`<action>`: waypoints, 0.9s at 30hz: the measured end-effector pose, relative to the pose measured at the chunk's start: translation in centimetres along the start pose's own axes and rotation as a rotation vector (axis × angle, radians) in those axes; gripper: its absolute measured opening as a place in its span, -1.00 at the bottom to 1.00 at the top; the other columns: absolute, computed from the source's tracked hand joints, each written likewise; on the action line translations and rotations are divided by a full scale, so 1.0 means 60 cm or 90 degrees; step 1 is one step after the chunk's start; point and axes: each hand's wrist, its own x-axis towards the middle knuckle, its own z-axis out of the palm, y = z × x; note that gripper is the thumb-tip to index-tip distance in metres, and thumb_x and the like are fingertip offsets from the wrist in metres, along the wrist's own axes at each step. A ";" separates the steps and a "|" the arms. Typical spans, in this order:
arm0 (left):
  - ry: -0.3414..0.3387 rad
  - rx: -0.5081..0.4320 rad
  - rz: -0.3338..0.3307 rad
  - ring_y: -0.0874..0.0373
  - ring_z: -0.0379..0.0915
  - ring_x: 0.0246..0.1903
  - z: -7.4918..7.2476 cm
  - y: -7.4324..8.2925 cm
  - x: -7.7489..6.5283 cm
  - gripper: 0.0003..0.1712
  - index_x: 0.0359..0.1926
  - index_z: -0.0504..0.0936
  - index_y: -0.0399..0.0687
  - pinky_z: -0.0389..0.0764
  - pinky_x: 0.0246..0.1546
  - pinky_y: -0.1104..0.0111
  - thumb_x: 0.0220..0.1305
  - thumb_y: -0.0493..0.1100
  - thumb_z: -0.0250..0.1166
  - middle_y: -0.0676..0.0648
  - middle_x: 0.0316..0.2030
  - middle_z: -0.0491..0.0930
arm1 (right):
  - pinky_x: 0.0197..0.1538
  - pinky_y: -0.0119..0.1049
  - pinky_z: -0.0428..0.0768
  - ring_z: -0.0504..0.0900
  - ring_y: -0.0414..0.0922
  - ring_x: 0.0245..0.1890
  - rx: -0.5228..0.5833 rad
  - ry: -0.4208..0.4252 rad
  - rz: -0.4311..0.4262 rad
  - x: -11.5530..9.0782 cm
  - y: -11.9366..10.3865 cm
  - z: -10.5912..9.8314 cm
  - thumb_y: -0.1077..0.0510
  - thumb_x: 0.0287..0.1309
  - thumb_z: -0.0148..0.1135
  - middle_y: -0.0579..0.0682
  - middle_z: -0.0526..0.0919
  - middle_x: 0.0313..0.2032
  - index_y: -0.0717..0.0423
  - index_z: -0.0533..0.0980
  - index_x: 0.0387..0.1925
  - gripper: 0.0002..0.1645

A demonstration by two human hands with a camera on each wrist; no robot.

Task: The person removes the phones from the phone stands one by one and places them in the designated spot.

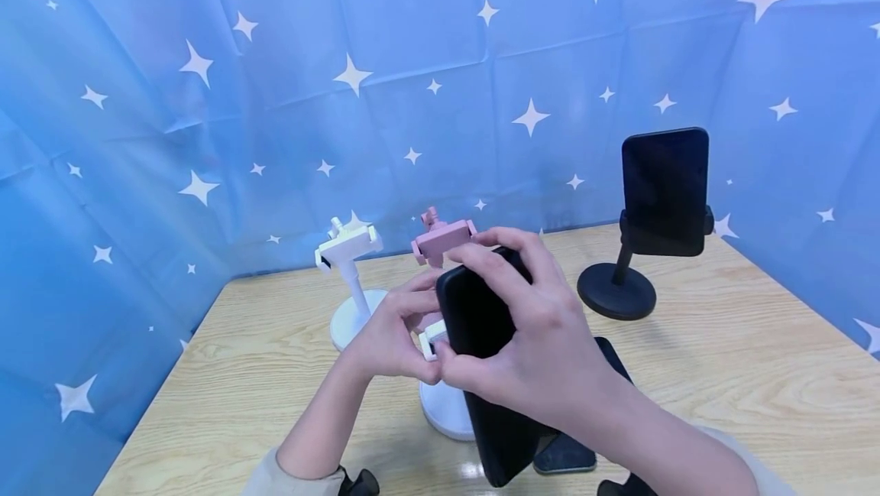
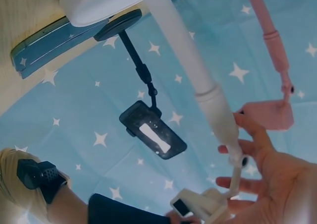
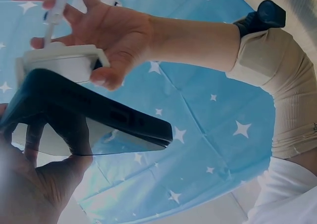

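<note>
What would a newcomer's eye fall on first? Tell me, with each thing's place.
Likely first is the black phone at front centre, gripped by the right hand close to the white phone stand in the left hand. Next, perhaps, the upright phone on a black stand at right rear. Behind everything hangs a blue backdrop with white stars.

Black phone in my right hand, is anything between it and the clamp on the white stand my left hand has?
Nothing visible stands between the phone and the clamp; they're close together in the right wrist view. Your left thumb lies at one end of the clamp, so it might need to shift.
</note>
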 end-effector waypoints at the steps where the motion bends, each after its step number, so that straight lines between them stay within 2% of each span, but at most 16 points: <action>1: 0.004 0.008 -0.001 0.05 0.28 0.05 0.000 0.000 0.001 -0.32 0.06 0.52 -0.19 0.52 -0.02 0.21 -0.26 -0.48 0.29 -0.15 0.05 0.37 | -0.22 -0.28 0.52 0.33 -0.16 0.05 -0.012 -0.002 0.008 -0.003 0.004 -0.005 -0.14 -0.44 0.48 -0.18 0.24 0.20 -0.26 0.36 0.18 -0.04; 4: 0.013 0.034 0.001 0.01 0.30 0.04 -0.002 0.001 0.007 -0.23 0.12 0.50 -0.08 0.54 -0.08 0.27 -0.28 -0.47 0.33 -0.24 0.01 0.37 | -0.23 -0.22 0.51 0.35 -0.13 0.02 -0.050 -0.018 0.034 -0.008 0.002 -0.028 -0.09 -0.46 0.48 -0.14 0.30 0.16 -0.23 0.39 0.16 -0.06; 7: 0.025 0.065 0.004 -0.01 0.30 0.02 -0.005 0.004 0.015 -0.24 0.11 0.50 -0.06 0.54 -0.14 0.31 -0.29 -0.43 0.38 -0.27 -0.03 0.38 | -0.17 -0.12 0.49 0.36 -0.08 0.04 -0.084 -0.034 0.064 -0.013 0.001 -0.053 -0.05 -0.51 0.51 -0.06 0.35 0.12 -0.14 0.43 0.12 -0.08; 10: 0.030 0.063 0.004 -0.06 0.28 0.05 -0.006 0.008 0.026 -0.29 0.08 0.51 -0.14 0.53 -0.09 0.28 -0.27 -0.41 0.38 -0.29 -0.02 0.37 | -0.14 -0.08 0.51 0.39 -0.06 -0.01 -0.122 -0.048 0.109 -0.023 0.007 -0.074 0.00 -0.55 0.55 0.00 0.37 0.08 -0.06 0.46 0.06 -0.09; 11: 0.034 0.060 0.005 -0.07 0.27 0.06 -0.006 0.008 0.030 -0.30 0.07 0.51 -0.18 0.52 -0.08 0.27 -0.27 -0.40 0.38 -0.31 -0.02 0.37 | -0.16 -0.11 0.53 0.40 -0.07 -0.04 -0.139 -0.052 0.125 -0.026 0.009 -0.081 0.02 -0.56 0.56 0.00 0.37 0.06 -0.05 0.46 0.05 -0.10; 14: 0.044 0.067 0.011 -0.13 0.21 0.12 -0.002 0.008 0.044 -0.35 0.03 0.50 -0.30 0.50 -0.03 0.26 -0.26 -0.39 0.39 -0.33 -0.01 0.36 | -0.26 -0.03 0.57 0.42 -0.04 -0.12 -0.168 -0.059 0.171 -0.041 0.023 -0.101 0.07 -0.56 0.56 0.04 0.37 0.01 -0.03 0.46 0.02 -0.13; 15: 0.048 0.075 0.016 -0.15 0.18 0.14 0.000 0.007 0.049 -0.35 0.01 0.49 -0.35 0.42 0.07 0.24 -0.26 -0.39 0.39 -0.32 -0.01 0.36 | -0.30 0.01 0.57 0.42 -0.01 -0.14 -0.177 -0.062 0.185 -0.047 0.029 -0.107 0.09 -0.55 0.55 0.06 0.36 0.00 -0.02 0.46 0.01 -0.14; 18: 0.063 0.073 0.023 -0.16 0.13 0.16 0.007 0.004 0.065 -0.36 -0.03 0.47 -0.47 0.38 0.12 0.21 -0.28 -0.42 0.38 -0.35 -0.02 0.36 | -0.37 0.11 0.51 0.41 0.10 -0.20 -0.199 -0.083 0.221 -0.074 0.058 -0.120 0.11 -0.54 0.54 0.16 0.36 -0.05 0.06 0.46 -0.03 -0.18; 21: 0.090 0.072 0.018 -0.10 0.20 0.10 0.014 0.000 0.080 -0.34 -0.03 0.45 -0.51 0.41 0.06 0.20 -0.32 -0.47 0.37 -0.34 -0.01 0.36 | -0.41 0.09 0.49 0.42 0.13 -0.26 -0.228 -0.128 0.261 -0.103 0.093 -0.126 0.10 -0.51 0.54 0.22 0.36 -0.10 0.14 0.46 -0.04 -0.20; 22: 0.099 0.069 0.011 -0.07 0.23 0.08 0.017 -0.001 0.084 -0.34 -0.03 0.45 -0.51 0.48 -0.04 0.22 -0.33 -0.49 0.37 -0.34 -0.01 0.36 | -0.41 0.08 0.49 0.42 0.14 -0.29 -0.233 -0.150 0.280 -0.111 0.104 -0.127 0.09 -0.49 0.53 0.24 0.36 -0.11 0.16 0.46 -0.04 -0.21; 24: 0.115 0.084 0.002 -0.03 0.28 0.04 0.023 -0.005 0.094 -0.33 -0.02 0.45 -0.51 0.50 -0.10 0.25 -0.33 -0.50 0.39 -0.31 0.01 0.36 | -0.40 0.07 0.49 0.43 0.15 -0.31 -0.237 -0.196 0.317 -0.125 0.124 -0.127 0.05 -0.44 0.52 0.27 0.37 -0.11 0.19 0.46 -0.03 -0.22; 27: 0.124 0.116 -0.005 0.03 0.29 0.03 0.032 -0.011 0.110 -0.32 0.00 0.46 -0.47 0.48 -0.07 0.29 -0.31 -0.48 0.42 -0.27 0.04 0.36 | -0.38 0.07 0.49 0.45 0.17 -0.33 -0.241 -0.271 0.368 -0.144 0.154 -0.128 -0.01 -0.39 0.49 0.34 0.36 -0.09 0.24 0.45 0.01 -0.18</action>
